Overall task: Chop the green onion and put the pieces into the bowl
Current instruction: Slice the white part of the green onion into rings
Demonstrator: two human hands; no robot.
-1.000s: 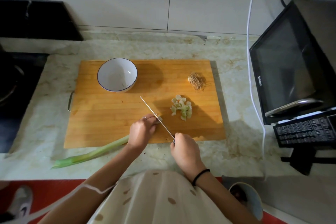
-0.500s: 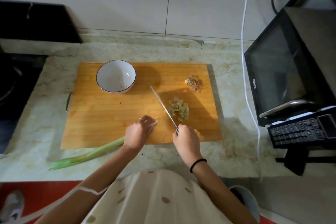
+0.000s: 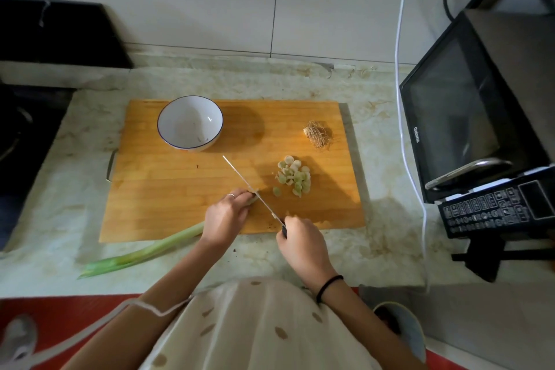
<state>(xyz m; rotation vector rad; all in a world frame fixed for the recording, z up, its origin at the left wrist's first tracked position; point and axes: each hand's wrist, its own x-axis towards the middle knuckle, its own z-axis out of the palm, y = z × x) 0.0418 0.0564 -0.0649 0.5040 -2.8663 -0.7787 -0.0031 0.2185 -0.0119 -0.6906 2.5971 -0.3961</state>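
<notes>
A long green onion lies across the front left edge of the wooden cutting board, its leafy end on the counter. My left hand holds its cut end down on the board. My right hand grips the handle of a knife, whose blade sits right beside my left fingertips at the onion's end. A pile of chopped pieces lies to the right of the blade, one slice a little apart. The white bowl with a blue rim stands at the board's back left.
The cut-off root end lies at the board's back right. A black microwave with its door open stands at the right, a white cable hanging beside it. A dark stove is at the left.
The knife swung right against the chopped pile half a second ago, then came back left to the onion's end. One more slice now lies by the pile. My left hand stayed on the onion.
</notes>
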